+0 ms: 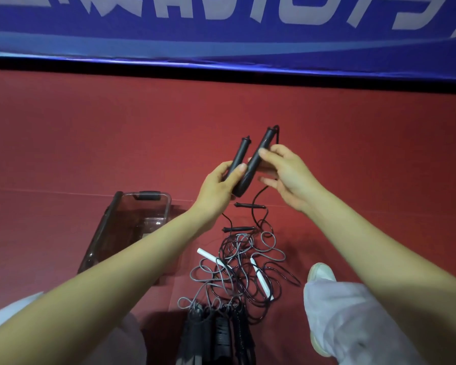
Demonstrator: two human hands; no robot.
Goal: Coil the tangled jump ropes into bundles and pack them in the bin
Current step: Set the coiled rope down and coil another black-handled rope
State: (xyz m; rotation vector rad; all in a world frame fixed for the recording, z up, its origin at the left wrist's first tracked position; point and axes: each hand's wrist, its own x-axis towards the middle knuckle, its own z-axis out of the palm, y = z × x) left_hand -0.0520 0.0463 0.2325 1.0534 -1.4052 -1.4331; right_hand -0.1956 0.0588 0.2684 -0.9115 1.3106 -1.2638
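Raised above the red floor, my left hand (221, 183) grips one black jump-rope handle (239, 154). My right hand (287, 169) pinches a second black handle (261, 151) beside it, the two forming a V. Their black cord hangs down to a tangled pile of black and grey ropes (242, 267) on the floor between my legs. Two thin black handles (249, 206) (238, 229) and two white handles (211, 256) (261, 279) lie in the tangle. A clear smoky plastic bin (132, 227) with a black handle stands left of the pile, under my left forearm.
Several dark handles or bundles (219, 333) lie at the bottom centre. My right leg in light trousers with a white shoe (323, 272) is right of the pile. A blue banner wall (221, 35) bounds the floor at the back.
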